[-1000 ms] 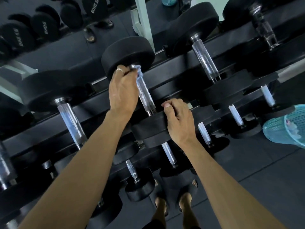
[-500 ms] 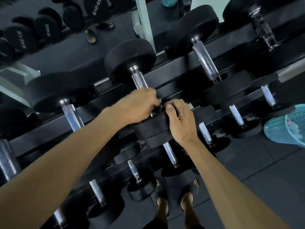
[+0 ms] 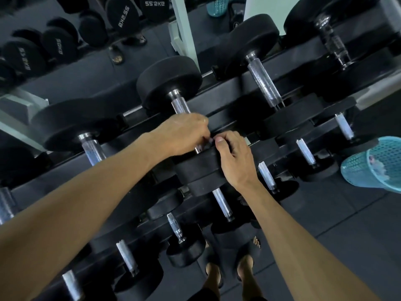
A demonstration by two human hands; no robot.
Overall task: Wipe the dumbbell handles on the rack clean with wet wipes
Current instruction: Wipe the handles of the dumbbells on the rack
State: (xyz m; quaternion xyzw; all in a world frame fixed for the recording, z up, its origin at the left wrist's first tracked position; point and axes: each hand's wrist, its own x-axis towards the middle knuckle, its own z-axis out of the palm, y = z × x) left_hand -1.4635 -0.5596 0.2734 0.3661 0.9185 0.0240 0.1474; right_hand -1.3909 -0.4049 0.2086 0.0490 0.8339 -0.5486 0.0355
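Note:
A black dumbbell with a chrome handle (image 3: 180,106) lies on the top tier of the rack (image 3: 227,99) in the middle of the view. My left hand (image 3: 184,133) is wrapped round the lower part of that handle, close to the near weight head (image 3: 197,166); the wet wipe is hidden inside the hand. My right hand (image 3: 235,158) grips the top edge of the near weight head, thumb on top. Only the upper stretch of the handle shows above my left hand.
More dumbbells (image 3: 263,84) lie on the top tier to the left and right, and smaller ones (image 3: 222,205) on the lower tiers. A turquoise mesh basket (image 3: 375,166) stands on the floor at right. A mirror behind shows reflected weights. My sandalled feet (image 3: 245,266) stand close to the rack.
My left hand slid down the handle from its top end by the far head to the bottom end beside my right hand. The wipe went out of sight. My right hand stayed put.

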